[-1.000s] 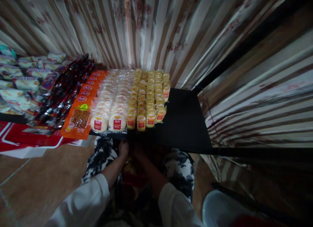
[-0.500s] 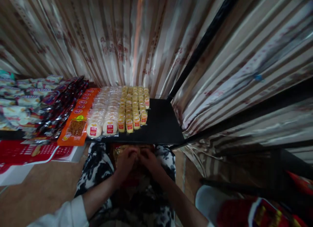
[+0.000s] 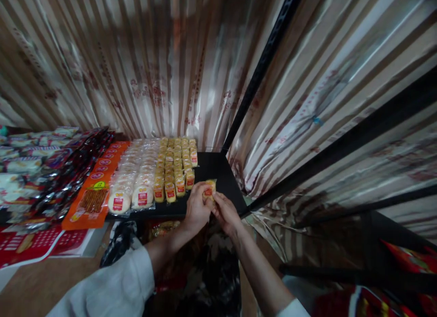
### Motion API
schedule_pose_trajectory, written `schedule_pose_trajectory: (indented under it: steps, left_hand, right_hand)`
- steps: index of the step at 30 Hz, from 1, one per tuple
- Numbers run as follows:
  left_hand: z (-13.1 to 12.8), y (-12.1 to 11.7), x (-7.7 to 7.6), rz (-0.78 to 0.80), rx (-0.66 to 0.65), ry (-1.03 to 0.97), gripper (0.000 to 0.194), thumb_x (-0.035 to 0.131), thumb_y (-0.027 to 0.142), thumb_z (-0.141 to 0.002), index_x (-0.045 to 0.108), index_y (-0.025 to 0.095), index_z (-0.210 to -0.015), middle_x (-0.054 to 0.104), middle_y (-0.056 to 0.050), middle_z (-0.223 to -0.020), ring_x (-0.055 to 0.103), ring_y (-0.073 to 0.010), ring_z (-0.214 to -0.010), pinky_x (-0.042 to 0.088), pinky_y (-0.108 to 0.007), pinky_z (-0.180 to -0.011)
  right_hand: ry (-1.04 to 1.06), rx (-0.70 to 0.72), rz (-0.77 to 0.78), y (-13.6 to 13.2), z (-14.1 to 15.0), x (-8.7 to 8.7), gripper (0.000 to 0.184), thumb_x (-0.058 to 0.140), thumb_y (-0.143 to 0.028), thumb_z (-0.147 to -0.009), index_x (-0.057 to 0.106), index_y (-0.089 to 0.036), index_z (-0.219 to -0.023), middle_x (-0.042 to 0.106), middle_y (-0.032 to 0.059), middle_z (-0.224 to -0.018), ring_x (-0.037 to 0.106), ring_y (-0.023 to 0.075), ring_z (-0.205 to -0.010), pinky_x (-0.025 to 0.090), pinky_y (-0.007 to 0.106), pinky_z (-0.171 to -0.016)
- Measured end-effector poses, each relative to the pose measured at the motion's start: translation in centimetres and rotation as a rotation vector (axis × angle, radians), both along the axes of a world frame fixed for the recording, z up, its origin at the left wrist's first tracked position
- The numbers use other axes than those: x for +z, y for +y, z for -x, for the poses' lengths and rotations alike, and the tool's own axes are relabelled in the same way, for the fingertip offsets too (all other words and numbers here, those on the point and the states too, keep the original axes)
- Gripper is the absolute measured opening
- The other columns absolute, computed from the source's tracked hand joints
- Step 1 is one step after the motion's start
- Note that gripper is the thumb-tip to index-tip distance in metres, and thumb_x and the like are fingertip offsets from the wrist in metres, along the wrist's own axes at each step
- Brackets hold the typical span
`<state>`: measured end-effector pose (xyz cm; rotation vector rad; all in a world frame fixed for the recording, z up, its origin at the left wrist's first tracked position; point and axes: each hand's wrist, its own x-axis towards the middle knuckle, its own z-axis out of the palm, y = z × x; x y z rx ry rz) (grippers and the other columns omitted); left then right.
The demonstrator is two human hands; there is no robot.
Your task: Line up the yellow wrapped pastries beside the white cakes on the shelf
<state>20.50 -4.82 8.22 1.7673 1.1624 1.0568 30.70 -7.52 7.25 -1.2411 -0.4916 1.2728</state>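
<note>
Between my left hand (image 3: 199, 204) and my right hand (image 3: 223, 209) is a small yellow wrapped cake (image 3: 209, 189) with a red label. Both hands have their fingers closed on it, just above the front edge of the black shelf (image 3: 211, 164). Left of it stand rows of the same yellow wrapped cakes (image 3: 170, 191), lined up front to back. Rows of round white wrapped cakes (image 3: 142, 196) come after those. Below the shelf, partly hidden by my left forearm, more shiny yellow packs (image 3: 165, 227) show near my lap.
Orange bags of stick snacks (image 3: 92, 201), dark shiny packets (image 3: 73, 171) and white packets (image 3: 20, 164) fill the shelf's left side. A red printed box (image 3: 30, 244) sits below them. Black frame posts (image 3: 259, 75) and a striped curtain (image 3: 153, 71) enclose the back and right.
Both hands have risen from my lap to the shelf's front edge, bringing a yellow wrapped cake into view. The camera view has shifted a little.
</note>
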Motion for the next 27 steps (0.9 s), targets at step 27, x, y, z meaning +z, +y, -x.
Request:
schedule_pose_trajectory:
  steps: [27]
  left_hand:
    - [-7.8,9.7,-3.6,0.231,0.245,0.021,0.042,0.039,0.015,-0.088,0.051,0.004,-0.126,0.041,-0.016,-0.142,0.033,-0.0219,-0.136,0.023,-0.036,-0.115]
  right_hand:
    - [-0.470,0.099,-0.297,15.9,-3.9,-6.0,0.024,0.052,-0.027,-0.072,0.062,-0.019,-0.092,0.069,0.0047,-0.083,0.065,0.0193,-0.084,0.052,0.033,-0.079]
